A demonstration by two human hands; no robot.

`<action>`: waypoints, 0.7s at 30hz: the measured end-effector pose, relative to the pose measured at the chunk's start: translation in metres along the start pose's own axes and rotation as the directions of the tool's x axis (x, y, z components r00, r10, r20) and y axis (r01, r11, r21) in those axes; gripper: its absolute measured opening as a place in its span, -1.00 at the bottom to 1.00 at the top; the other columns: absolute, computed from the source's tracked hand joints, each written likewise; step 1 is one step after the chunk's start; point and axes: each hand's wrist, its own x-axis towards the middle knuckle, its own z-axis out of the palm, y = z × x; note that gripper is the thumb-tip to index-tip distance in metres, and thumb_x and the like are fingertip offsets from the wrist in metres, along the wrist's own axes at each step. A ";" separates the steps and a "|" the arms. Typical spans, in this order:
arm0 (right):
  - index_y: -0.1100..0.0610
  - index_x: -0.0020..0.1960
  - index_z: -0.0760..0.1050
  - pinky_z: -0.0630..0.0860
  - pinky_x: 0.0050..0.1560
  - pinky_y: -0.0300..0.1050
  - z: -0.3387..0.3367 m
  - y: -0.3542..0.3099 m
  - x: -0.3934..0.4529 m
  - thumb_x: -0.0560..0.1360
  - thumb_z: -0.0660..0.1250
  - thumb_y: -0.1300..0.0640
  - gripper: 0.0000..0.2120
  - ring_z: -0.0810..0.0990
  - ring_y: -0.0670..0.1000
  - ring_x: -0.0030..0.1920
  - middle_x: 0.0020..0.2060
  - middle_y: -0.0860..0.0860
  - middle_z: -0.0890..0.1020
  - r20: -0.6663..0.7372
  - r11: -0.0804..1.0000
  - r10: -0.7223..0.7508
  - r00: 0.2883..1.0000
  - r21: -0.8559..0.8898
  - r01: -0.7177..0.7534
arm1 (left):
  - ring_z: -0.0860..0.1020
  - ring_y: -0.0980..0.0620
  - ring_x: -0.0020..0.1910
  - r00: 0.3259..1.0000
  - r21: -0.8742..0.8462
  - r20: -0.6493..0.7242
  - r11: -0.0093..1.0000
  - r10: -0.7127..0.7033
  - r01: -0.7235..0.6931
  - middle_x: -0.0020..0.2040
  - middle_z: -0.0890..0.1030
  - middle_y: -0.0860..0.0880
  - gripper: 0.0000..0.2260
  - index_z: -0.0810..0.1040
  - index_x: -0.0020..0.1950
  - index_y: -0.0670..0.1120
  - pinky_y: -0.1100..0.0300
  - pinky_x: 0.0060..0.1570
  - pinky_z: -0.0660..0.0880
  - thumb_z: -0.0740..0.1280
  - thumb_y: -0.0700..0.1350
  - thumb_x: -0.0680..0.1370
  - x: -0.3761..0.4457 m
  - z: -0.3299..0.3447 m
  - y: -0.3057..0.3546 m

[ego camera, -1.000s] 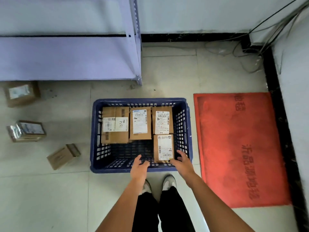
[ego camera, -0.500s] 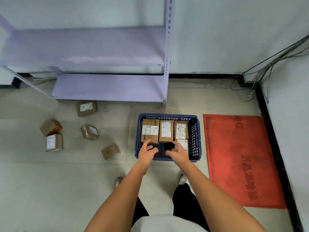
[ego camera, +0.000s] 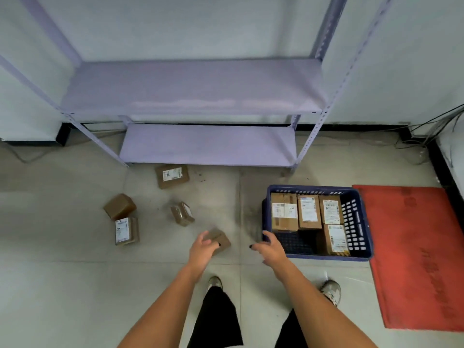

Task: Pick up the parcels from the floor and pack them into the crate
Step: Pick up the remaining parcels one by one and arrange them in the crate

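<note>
We look down at a tiled floor [ego camera: 75,285] scattered with small cardboard parcels. The nearest parcel [ego camera: 221,241], plain brown, lies just beyond our left hand [ego camera: 202,249]; the hand reaches over its near corner with fingers spread and relaxed, and we cannot tell whether it touches the cardboard. Our right hand [ego camera: 270,248] hovers to the right, fingers loosely fanned, holding nothing, just in front of the near left corner of the blue crate [ego camera: 357,222].

The crate sits on the floor to the right. Inside, three labelled parcels [ego camera: 307,212] stand side by side along its far wall, and a fourth parcel [ego camera: 335,238] lies in the near right corner. The near left part of the crate floor shows bare mesh.

Four more parcels lie on the floor to the left: a taped parcel [ego camera: 182,213] beyond the nearest one, a labelled box [ego camera: 172,175] by the front edge of the lilac shelf [ego camera: 195,86], and farther left a brown box [ego camera: 120,206] touching a white-labelled box [ego camera: 126,231].

A red mat [ego camera: 414,259] lies right of the crate. Our shoes [ego camera: 331,292] and dark trousers show below.
</note>
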 end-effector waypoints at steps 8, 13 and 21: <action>0.03 0.45 0.21 0.40 0.33 0.05 0.098 -0.026 0.005 0.42 0.39 0.21 -0.34 0.47 0.08 0.14 0.21 0.12 0.51 0.005 0.999 0.034 0.999 -0.030 -0.034 | 0.47 -0.01 0.11 0.999 -0.029 0.024 0.999 -0.021 0.022 0.29 0.49 -0.16 -0.50 0.31 0.43 -0.06 0.05 0.29 0.38 0.30 -0.23 0.50 0.025 -0.080 -0.004; 0.05 0.44 0.24 0.43 0.28 0.01 0.124 -0.044 0.016 0.44 0.34 0.25 -0.39 0.49 0.04 0.09 0.03 0.06 0.57 0.013 0.999 0.025 1.000 -0.038 -0.025 | 0.48 -0.02 0.12 0.999 -0.077 -0.005 0.996 -0.042 0.042 0.28 0.47 -0.14 -0.52 0.35 0.40 -0.04 0.11 0.18 0.40 0.34 -0.22 0.50 0.027 -0.110 0.001; 0.00 0.41 0.26 0.46 -0.15 -0.15 0.184 -0.086 0.023 0.39 0.35 0.20 -0.38 0.54 0.08 0.02 0.15 0.17 0.57 0.047 1.000 -0.002 0.999 -0.006 0.002 | 0.48 -0.05 0.08 0.998 -0.096 -0.013 0.994 -0.058 0.057 0.27 0.48 -0.15 -0.55 0.35 0.38 -0.04 0.15 -0.04 0.42 0.31 -0.23 0.51 0.048 -0.176 0.014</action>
